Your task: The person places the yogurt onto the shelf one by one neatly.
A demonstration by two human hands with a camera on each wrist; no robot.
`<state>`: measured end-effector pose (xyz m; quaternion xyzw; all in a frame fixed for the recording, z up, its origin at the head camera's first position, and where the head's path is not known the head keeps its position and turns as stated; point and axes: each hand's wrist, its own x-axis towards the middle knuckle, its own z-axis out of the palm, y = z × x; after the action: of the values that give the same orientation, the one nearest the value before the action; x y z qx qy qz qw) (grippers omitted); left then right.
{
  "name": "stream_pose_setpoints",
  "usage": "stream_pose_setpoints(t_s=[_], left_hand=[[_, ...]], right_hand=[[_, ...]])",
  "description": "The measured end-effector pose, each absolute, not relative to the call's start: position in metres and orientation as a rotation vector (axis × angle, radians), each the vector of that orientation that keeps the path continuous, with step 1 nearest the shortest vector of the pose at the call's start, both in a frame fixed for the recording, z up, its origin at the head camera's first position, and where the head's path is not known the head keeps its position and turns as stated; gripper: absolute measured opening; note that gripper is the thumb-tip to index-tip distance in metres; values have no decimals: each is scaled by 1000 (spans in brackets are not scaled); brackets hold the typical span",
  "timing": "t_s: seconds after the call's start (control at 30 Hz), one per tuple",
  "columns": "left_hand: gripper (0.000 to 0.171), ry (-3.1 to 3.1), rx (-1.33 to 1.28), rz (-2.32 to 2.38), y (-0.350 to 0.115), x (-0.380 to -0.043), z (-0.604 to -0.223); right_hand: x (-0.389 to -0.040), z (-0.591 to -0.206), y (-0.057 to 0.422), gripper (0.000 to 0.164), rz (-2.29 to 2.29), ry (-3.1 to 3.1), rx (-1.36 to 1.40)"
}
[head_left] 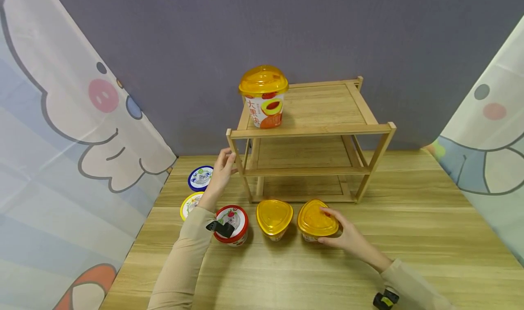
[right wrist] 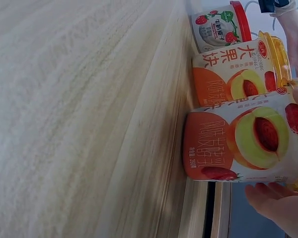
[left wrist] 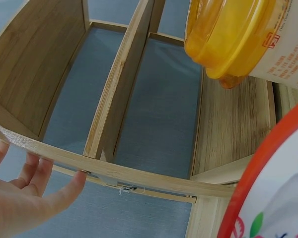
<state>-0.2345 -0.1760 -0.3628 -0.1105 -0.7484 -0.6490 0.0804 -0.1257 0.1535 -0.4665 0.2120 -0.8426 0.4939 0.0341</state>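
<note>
My right hand point(head_left: 345, 232) is spanning the right cup point(head_left: 317, 219) at its lid, holding it between thumb and fingers; the cup is sitting in front of the rack point(head_left: 323, 105), low at its foot, over the counter point(head_left: 307, 282). Whether its base is bearing on the wood, I cannot tell. My left hand point(head_left: 223, 169) is touching the rack's left side with bent fingers, though I cannot tell if they are closing round the bar.

I think I am doing best by pressing evenly on both sides just under the rim, since a grip on the lid alone could be popping it off. The middle cup point(head_left: 274, 217) is also standing before the rack, close beside mine, so I should be moving clear of it without a nudge. The red tub point(head_left: 233, 214) is standing before the rack's left front leg, under my left forearm, so I am wise to be holding that arm high. The top cup point(head_left: 264, 92) is standing at the rack's upper left corner; a jolt could be tipping it, so my left touch should be staying light.
</note>
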Motion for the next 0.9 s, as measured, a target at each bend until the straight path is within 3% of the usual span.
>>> stream_pose_setpoints(t_s=[0.9], left_hand=[[25,-2229,-298,-2002,-174,-231,-357]], right_hand=[[-125,-451,150,64,1589,-2505,618]])
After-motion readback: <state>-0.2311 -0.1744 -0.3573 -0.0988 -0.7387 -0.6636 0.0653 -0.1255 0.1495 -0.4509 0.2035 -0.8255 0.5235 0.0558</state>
